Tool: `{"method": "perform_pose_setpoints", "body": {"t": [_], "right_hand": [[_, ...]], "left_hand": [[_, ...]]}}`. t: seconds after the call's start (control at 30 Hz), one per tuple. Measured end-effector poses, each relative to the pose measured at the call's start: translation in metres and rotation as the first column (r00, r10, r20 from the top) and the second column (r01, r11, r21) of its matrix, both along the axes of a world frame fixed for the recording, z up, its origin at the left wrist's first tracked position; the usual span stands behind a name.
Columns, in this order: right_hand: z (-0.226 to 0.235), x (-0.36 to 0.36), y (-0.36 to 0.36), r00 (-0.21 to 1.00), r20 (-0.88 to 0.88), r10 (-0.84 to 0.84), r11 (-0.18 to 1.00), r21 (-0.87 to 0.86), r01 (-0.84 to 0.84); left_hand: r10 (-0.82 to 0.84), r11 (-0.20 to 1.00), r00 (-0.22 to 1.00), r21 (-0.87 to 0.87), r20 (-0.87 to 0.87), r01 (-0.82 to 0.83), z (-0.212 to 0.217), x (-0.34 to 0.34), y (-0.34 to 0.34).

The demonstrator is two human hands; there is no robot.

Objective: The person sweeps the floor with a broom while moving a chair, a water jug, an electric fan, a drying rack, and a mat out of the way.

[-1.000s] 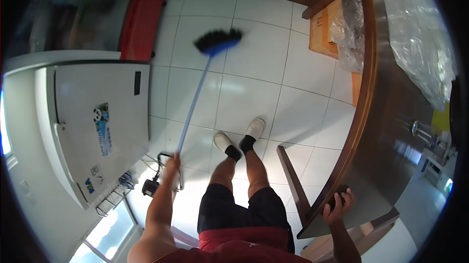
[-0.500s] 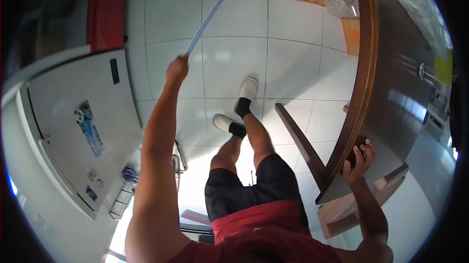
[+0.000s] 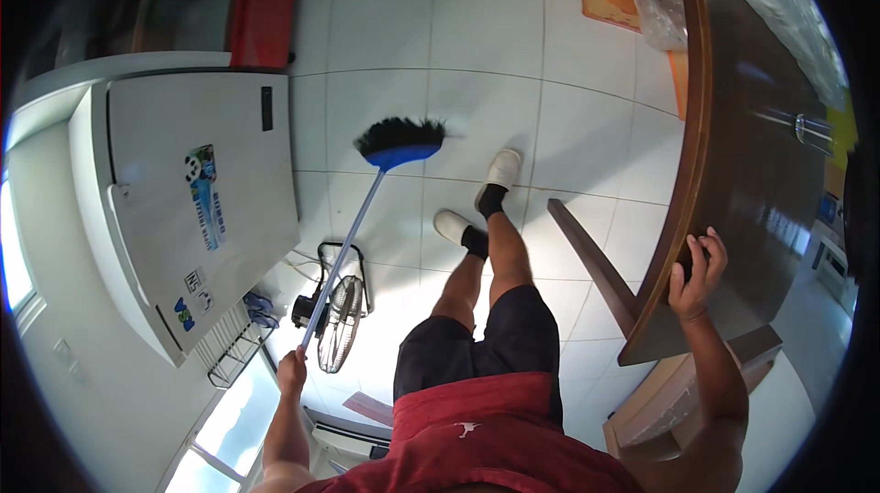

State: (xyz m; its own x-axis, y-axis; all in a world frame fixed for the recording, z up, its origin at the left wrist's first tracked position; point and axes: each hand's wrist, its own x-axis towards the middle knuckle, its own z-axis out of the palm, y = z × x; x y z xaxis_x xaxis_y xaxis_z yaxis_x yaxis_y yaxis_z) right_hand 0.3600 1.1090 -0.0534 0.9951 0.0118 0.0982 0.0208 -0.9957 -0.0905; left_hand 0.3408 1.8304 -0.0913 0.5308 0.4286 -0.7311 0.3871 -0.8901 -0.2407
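My left hand point(image 3: 291, 372) is closed round the upper end of a long-handled broom point(image 3: 362, 211). Its pale blue handle slants away to a blue head with dark bristles point(image 3: 401, 136), which lies on the white tiles ahead of my feet. On the right, my right hand point(image 3: 698, 278) rests on the edge of a dark brown wooden table point(image 3: 747, 209), its fingers spread over the top. The dark patch between thumb and fingers is not clear enough to tell from a shadow.
A white fridge point(image 3: 197, 209) with stickers stands at left, a red cabinet point(image 3: 263, 7) beyond it. The broom handle passes over a black fan point(image 3: 341, 323) on the floor. A table leg point(image 3: 594, 264) slants near my feet point(image 3: 500, 172). Boxes and clear plastic lie at far right.
My left hand has drawn back toward my body, bringing the broom head from the far edge to near my feet. The whole view has shifted; my right hand stays at the table edge.
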Motion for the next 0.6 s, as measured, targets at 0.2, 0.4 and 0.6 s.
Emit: {"method": "perform_pose_setpoints", "body": {"t": [0.2,0.4,0.6], "right_hand": [[0.004,-0.004,-0.005,0.999,-0.036,-0.016,1.000,-0.009,0.016],[-0.007,-0.007,-0.006,0.998,-0.057,-0.027,0.999,-0.042,0.025],[-0.014,-0.013,-0.010,0.999,-0.026,-0.041,0.999,-0.033,0.040]], "left_hand": [[0.105,0.974,0.931,-0.226,0.348,-0.025,-0.047,0.054,-0.048],[-0.014,0.830,0.752,-0.411,0.659,0.376,-0.244,0.242,-0.166],[-0.031,0.880,0.887,-0.409,0.460,0.243,-0.290,0.180,-0.126]]}}
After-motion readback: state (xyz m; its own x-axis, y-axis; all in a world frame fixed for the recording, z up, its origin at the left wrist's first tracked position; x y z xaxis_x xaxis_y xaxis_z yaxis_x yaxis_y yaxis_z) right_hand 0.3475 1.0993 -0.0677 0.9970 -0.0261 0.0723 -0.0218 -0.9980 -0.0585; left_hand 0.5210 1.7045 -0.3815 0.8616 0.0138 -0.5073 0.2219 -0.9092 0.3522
